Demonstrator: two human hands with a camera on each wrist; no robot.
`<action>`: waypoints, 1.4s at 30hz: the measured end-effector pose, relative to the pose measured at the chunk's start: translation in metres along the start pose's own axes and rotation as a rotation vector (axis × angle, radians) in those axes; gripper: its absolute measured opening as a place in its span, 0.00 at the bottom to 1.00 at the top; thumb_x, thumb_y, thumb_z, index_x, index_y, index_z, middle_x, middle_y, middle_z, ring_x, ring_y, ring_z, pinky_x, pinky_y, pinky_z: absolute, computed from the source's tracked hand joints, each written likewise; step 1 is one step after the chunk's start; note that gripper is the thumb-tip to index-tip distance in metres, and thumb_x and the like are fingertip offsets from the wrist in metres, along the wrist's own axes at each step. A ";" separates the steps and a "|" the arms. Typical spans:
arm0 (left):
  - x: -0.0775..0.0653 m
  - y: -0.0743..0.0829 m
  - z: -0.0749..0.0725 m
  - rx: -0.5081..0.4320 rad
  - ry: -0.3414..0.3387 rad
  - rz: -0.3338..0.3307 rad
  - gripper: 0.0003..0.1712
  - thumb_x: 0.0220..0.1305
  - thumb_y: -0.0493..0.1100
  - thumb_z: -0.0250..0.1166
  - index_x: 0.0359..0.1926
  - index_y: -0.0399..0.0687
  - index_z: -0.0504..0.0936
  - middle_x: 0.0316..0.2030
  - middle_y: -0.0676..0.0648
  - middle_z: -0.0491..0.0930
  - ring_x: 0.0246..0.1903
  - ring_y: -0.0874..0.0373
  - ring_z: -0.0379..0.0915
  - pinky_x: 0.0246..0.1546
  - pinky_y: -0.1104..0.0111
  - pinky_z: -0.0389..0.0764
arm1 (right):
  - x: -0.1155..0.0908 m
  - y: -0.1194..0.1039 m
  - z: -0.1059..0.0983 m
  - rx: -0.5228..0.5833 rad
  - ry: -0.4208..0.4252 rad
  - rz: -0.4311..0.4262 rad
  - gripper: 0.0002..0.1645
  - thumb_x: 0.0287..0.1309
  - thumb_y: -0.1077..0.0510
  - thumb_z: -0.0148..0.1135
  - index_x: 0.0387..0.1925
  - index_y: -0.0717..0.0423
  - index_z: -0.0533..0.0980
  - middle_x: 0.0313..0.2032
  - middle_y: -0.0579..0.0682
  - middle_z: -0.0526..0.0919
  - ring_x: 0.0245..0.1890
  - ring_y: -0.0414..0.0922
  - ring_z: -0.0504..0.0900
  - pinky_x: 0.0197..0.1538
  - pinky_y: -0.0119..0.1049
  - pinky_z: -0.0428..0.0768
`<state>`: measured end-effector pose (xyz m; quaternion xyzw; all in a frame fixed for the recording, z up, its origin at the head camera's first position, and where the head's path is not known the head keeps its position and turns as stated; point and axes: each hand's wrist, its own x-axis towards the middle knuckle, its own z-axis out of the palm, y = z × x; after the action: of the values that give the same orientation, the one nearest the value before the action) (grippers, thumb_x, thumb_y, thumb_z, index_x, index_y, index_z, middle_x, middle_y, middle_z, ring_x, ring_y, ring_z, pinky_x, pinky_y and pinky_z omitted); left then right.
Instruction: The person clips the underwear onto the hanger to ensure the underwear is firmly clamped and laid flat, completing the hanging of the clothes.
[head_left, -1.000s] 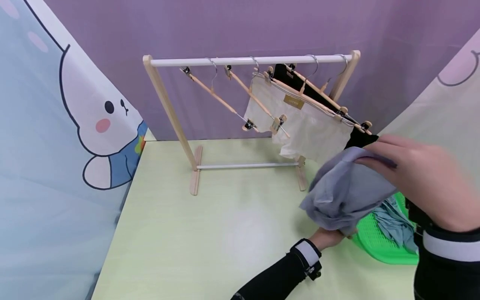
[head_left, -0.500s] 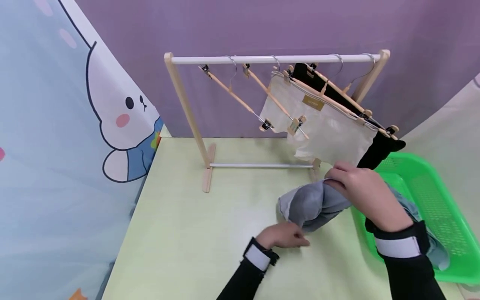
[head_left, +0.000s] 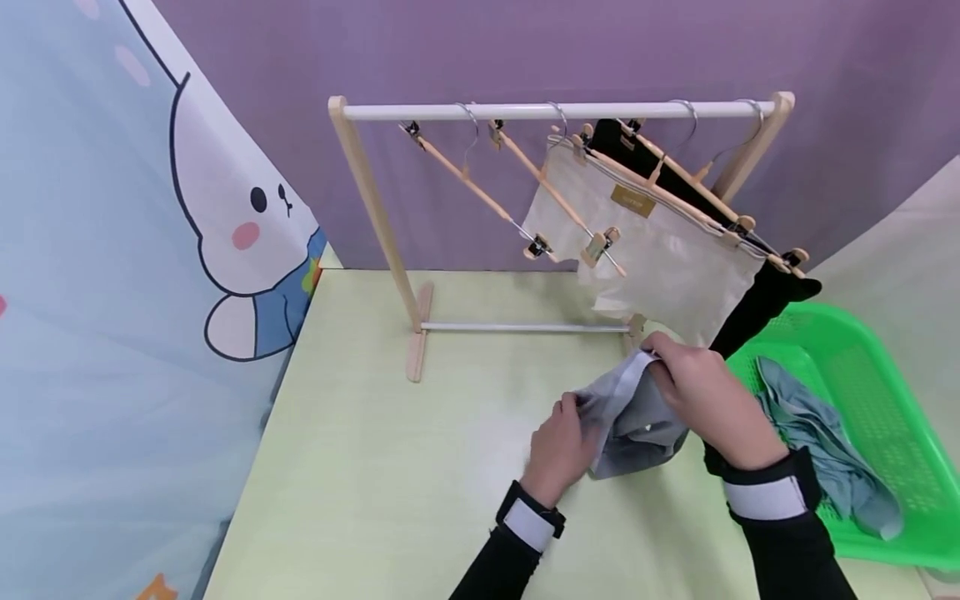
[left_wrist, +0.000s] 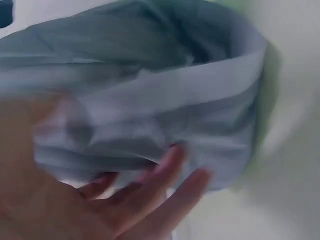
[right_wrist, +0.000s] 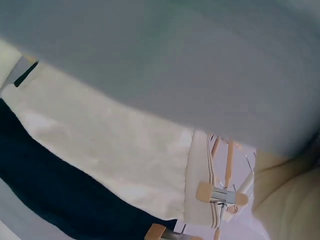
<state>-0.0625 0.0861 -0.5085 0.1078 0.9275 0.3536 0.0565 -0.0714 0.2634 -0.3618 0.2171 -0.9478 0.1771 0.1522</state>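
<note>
Grey underpants are held up over the table between both hands, their waistband partly spread. My right hand pinches the band at the upper right. On the opposite side, my left hand grips the left edge. The left wrist view shows the underpants' pale band close up, with the left hand's fingers against the cloth; the thumb is blurred. Grey cloth fills the top of the right wrist view, where the right hand's grip is hidden.
A rack holds hangers with clips. White underpants and a black garment hang at its right; two bare hangers are at its left. A green basket with blue-green cloth stands at the right.
The left hand has risen to the garment's left edge and taken hold of it, after being apart below it. The right hand has brought the underpants left, away from the basket.
</note>
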 end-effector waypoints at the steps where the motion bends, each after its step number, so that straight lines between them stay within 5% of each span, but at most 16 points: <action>1: 0.001 -0.003 0.000 0.005 0.049 0.017 0.23 0.68 0.58 0.61 0.52 0.46 0.77 0.41 0.47 0.82 0.34 0.53 0.82 0.28 0.62 0.79 | 0.000 0.000 0.000 0.002 -0.007 0.005 0.09 0.60 0.72 0.59 0.41 0.60 0.76 0.27 0.52 0.83 0.20 0.40 0.78 0.23 0.36 0.75; 3: 0.003 -0.007 -0.007 -0.032 0.076 0.038 0.19 0.68 0.54 0.63 0.50 0.47 0.78 0.41 0.48 0.83 0.34 0.55 0.81 0.29 0.64 0.78 | -0.002 -0.001 -0.002 0.008 -0.014 0.023 0.09 0.62 0.71 0.58 0.43 0.60 0.75 0.22 0.49 0.79 0.18 0.38 0.75 0.23 0.35 0.72; 8: 0.002 0.003 -0.022 -0.255 -0.008 0.075 0.39 0.63 0.66 0.64 0.64 0.46 0.68 0.53 0.47 0.78 0.47 0.56 0.79 0.42 0.67 0.79 | -0.008 -0.007 -0.001 0.035 -0.031 0.068 0.08 0.67 0.70 0.53 0.46 0.59 0.71 0.14 0.42 0.64 0.14 0.35 0.65 0.20 0.32 0.65; 13: 0.008 0.010 -0.009 -0.159 0.164 0.176 0.21 0.63 0.54 0.65 0.50 0.47 0.76 0.44 0.51 0.79 0.39 0.59 0.79 0.38 0.71 0.78 | -0.005 -0.022 0.008 0.081 0.003 0.031 0.09 0.66 0.70 0.54 0.45 0.58 0.71 0.14 0.42 0.66 0.15 0.36 0.71 0.20 0.33 0.69; 18: 0.011 0.004 -0.005 -0.138 0.214 0.149 0.17 0.58 0.46 0.67 0.47 0.47 0.76 0.41 0.51 0.79 0.36 0.57 0.79 0.36 0.67 0.79 | -0.006 -0.026 0.013 0.078 0.060 -0.004 0.11 0.62 0.73 0.56 0.44 0.59 0.71 0.15 0.47 0.72 0.16 0.41 0.76 0.20 0.36 0.71; 23: 0.014 -0.037 -0.016 -0.066 0.332 0.118 0.17 0.54 0.28 0.60 0.44 0.46 0.79 0.39 0.49 0.83 0.38 0.53 0.82 0.38 0.62 0.82 | -0.009 -0.008 0.015 0.037 0.038 0.022 0.16 0.56 0.74 0.62 0.46 0.62 0.75 0.24 0.57 0.83 0.18 0.45 0.79 0.21 0.39 0.74; 28: 0.016 -0.095 -0.066 -0.004 0.393 0.119 0.21 0.48 0.21 0.58 0.38 0.46 0.84 0.36 0.48 0.86 0.36 0.50 0.84 0.37 0.59 0.82 | -0.023 0.025 0.020 -0.009 -0.027 0.105 0.16 0.49 0.73 0.69 0.41 0.58 0.82 0.32 0.55 0.87 0.21 0.43 0.79 0.24 0.39 0.75; 31: 0.011 -0.120 -0.107 -0.083 0.325 0.125 0.30 0.45 0.18 0.53 0.42 0.48 0.87 0.41 0.48 0.87 0.44 0.51 0.83 0.45 0.57 0.82 | -0.032 0.041 0.023 -0.026 -0.050 0.116 0.15 0.48 0.71 0.72 0.38 0.55 0.83 0.33 0.53 0.87 0.23 0.41 0.78 0.25 0.38 0.74; 35: -0.004 -0.132 -0.168 -0.296 0.069 0.197 0.37 0.51 0.16 0.48 0.49 0.52 0.88 0.50 0.50 0.85 0.54 0.54 0.79 0.53 0.58 0.79 | -0.038 0.052 0.009 0.170 -0.140 0.097 0.15 0.53 0.72 0.68 0.42 0.54 0.84 0.35 0.50 0.85 0.26 0.37 0.77 0.26 0.34 0.75; 39: -0.017 -0.127 -0.218 -0.462 -0.181 0.248 0.29 0.58 0.19 0.49 0.44 0.47 0.89 0.45 0.47 0.86 0.45 0.55 0.81 0.46 0.64 0.80 | -0.036 0.056 -0.020 0.470 -0.322 0.109 0.16 0.61 0.71 0.61 0.48 0.55 0.82 0.30 0.43 0.85 0.22 0.35 0.80 0.21 0.32 0.75; 42: -0.015 -0.123 -0.237 -0.471 -0.232 0.239 0.20 0.63 0.23 0.53 0.40 0.43 0.89 0.38 0.46 0.87 0.35 0.56 0.78 0.37 0.68 0.80 | -0.026 0.064 -0.030 0.612 -0.461 0.121 0.14 0.65 0.70 0.56 0.49 0.59 0.80 0.25 0.42 0.85 0.22 0.38 0.83 0.21 0.34 0.77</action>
<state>-0.1106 -0.1592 -0.4142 0.2398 0.7878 0.5488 0.1437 -0.0728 0.3388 -0.3620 0.2304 -0.8716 0.4069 -0.1473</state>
